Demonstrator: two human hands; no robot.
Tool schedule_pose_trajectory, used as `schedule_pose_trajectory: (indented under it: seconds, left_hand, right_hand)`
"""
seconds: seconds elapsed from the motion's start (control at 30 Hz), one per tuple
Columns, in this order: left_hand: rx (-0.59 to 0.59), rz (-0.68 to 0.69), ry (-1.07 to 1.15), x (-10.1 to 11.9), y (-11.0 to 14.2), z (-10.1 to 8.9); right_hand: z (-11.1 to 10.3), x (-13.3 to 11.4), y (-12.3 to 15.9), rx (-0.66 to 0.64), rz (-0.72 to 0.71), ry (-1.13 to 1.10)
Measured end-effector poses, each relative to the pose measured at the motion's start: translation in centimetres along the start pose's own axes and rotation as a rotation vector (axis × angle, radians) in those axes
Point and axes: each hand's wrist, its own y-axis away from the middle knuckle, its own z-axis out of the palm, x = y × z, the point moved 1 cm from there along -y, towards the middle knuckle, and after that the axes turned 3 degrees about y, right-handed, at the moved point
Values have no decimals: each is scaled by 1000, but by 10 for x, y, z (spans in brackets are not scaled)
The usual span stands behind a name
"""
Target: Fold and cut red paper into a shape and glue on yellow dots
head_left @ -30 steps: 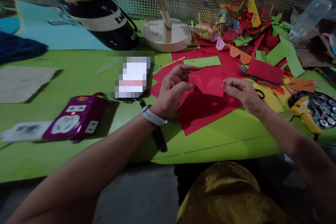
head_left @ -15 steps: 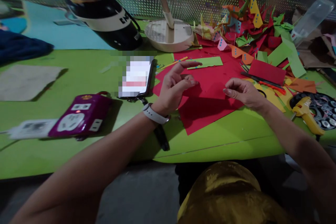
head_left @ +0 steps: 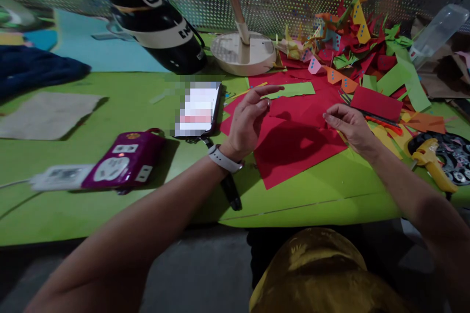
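My left hand (head_left: pixel 247 120), with a white band on its wrist, hovers over the left part of a large red paper sheet (head_left: pixel 293 156). Its index finger is stretched out, the thumb is raised, and nothing shows in its grasp. My right hand (head_left: pixel 350 124) is above the sheet's right side, thumb and fingertips drawn together; whatever they pinch, if anything, cannot be made out. Shadows of the hands fall on the red sheet. A green paper strip (head_left: pixel 299 90) lies just beyond my left fingertips. Close to my right hand is a smaller red paper piece (head_left: pixel 380 102), resting over dark-bladed scissors with orange handles (head_left: pixel 389 124).
A phone (head_left: pixel 198 110), a purple power strip (head_left: pixel 123 159) and a black bottle (head_left: pixel 165 34) stand or lie on the left. A fan base (head_left: pixel 244 54) is at the back. Paper scraps (head_left: pixel 370 49) heap at the back right, near a yellow glue gun (head_left: pixel 431 161).
The view has shifted slightly, so the table items appear further right. My left thumb has lifted towards the index finger. My right hand has moved slightly to the right.
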Motion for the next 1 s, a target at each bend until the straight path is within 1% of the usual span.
schedule_pose_trajectory:
  seconds: [0.1, 0.17, 0.23, 0.5, 0.63, 0.77, 1.0]
  left_hand:
    - [-52, 63, -13, 1, 3, -1]
    - [-87, 84, -94, 3, 6, 0]
    - [-92, 95, -150, 4, 7, 1]
    - [-88, 141, -178, 5, 6, 2]
    - [-80, 114, -178, 4, 6, 1]
    - [-69, 77, -163, 2, 6, 0]
    - [-85, 109, -183, 1, 4, -1]
  right_hand:
    - [-3, 5, -1, 77, -17, -45]
    - [-4, 9, -2, 119, -33, -49]
    - [-4, 11, -2, 137, -43, -33]
    - [-5, 12, -3, 158, -31, -12]
    - [-5, 12, -4, 152, -32, -26]
    - [-6, 12, -3, 147, -56, 15]
    - [-6, 12, -4, 154, -39, 0]
